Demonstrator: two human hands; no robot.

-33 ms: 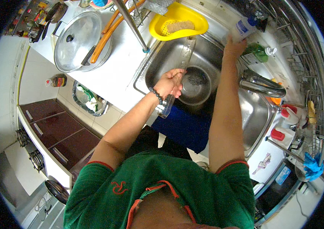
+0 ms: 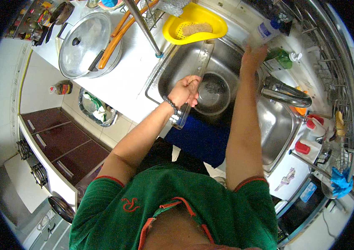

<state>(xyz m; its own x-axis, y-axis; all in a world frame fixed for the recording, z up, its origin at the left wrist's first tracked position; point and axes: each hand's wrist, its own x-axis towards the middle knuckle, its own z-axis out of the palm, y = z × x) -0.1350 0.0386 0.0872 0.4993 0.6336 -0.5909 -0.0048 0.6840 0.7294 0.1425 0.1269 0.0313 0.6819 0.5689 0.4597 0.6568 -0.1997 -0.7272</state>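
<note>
My left hand (image 2: 186, 92) is closed round a long clear tube (image 2: 204, 58), apparently glass or plastic, which slants over the sink (image 2: 166, 71). One end of the tube reaches up near the yellow strainer basket (image 2: 170, 31); the other comes down by my wrist, in front of the sink edge. My right hand (image 2: 253, 59) is stretched to the back of the sink, just below a white bottle with a blue cap (image 2: 265, 32). Motion smears its fingers, so I cannot make out whether they touch the bottle. A round metal basin (image 2: 214, 93) sits in the sink.
Beside my right hand lies a green bottle (image 2: 283, 59) with a white pump. A metal faucet (image 2: 285, 93) juts between the two sink bowls. A lidded pot (image 2: 83, 46) stands on the left counter, with a metal post (image 2: 145, 31) near it. The strainer basket holds a tan sponge (image 2: 197, 29).
My right hand and forearm have shifted slightly left and toward me, a little away from the white bottle. My left hand and the tube look almost the same.
</note>
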